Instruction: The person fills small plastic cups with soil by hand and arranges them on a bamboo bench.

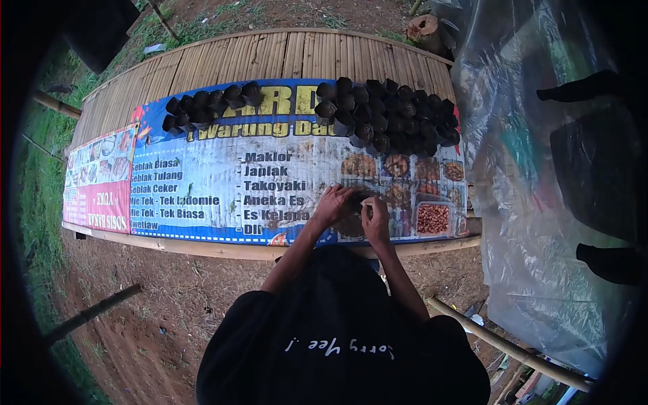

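Note:
My left hand (332,204) is closed around the side of a small dark object (356,200) that looks like a black planting bag, near the table's front edge. Beside it on the right, my right hand (374,217) has its fingers pinched together at the bag; what they hold is too small to tell. Right of my hands sits a pale square container (433,219) of reddish-brown seeds or nuts. A dense group of filled black bags (391,115) stands beyond my hands at the back right, with a smaller group (202,108) at the back left.
A printed banner (182,148) covers much of the bamboo table (236,61). Clear plastic sheeting (540,270) hangs on the right. Bamboo poles (506,341) stick out near the ground at the lower right, and a cut log (424,28) stands behind the table.

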The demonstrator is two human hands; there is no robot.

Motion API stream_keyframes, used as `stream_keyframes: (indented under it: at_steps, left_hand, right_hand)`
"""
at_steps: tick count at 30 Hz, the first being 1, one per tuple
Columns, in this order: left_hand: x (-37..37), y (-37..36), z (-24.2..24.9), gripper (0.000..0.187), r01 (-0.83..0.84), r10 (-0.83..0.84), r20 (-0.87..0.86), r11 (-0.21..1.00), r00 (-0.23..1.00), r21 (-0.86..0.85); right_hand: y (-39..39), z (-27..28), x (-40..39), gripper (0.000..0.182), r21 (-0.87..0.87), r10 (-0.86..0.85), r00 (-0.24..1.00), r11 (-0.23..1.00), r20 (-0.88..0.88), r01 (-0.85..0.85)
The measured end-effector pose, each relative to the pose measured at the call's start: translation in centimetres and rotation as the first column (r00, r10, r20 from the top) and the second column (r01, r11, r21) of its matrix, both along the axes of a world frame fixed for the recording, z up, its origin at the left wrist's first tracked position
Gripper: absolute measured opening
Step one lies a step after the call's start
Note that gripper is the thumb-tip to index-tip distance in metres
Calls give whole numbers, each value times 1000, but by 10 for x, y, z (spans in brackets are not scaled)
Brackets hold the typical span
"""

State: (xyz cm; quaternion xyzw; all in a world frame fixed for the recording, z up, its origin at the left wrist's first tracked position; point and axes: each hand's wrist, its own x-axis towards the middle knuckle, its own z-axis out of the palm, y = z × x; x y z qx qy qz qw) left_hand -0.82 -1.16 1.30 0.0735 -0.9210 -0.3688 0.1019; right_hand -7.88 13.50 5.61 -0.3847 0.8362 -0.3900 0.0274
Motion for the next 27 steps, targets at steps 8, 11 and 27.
stream_keyframes:
  at_steps: [8,11,27]
  left_hand:
    - [0,-1,-9,55,23,-23,-11,1000,1000,-21]
    - [2,-2,0,54,27,-26,29,999,999,-29]
    - [-1,-4,0,58,30,-30,29,999,999,-14]
  right_hand:
    - [1,1,-4,9,-29,27,1000,999,4,-27]
    - [4,2,-8,9,32,61,998,998,26,-62]
    - [-1,14,-18,10,-3,190,981,982,31,-190]
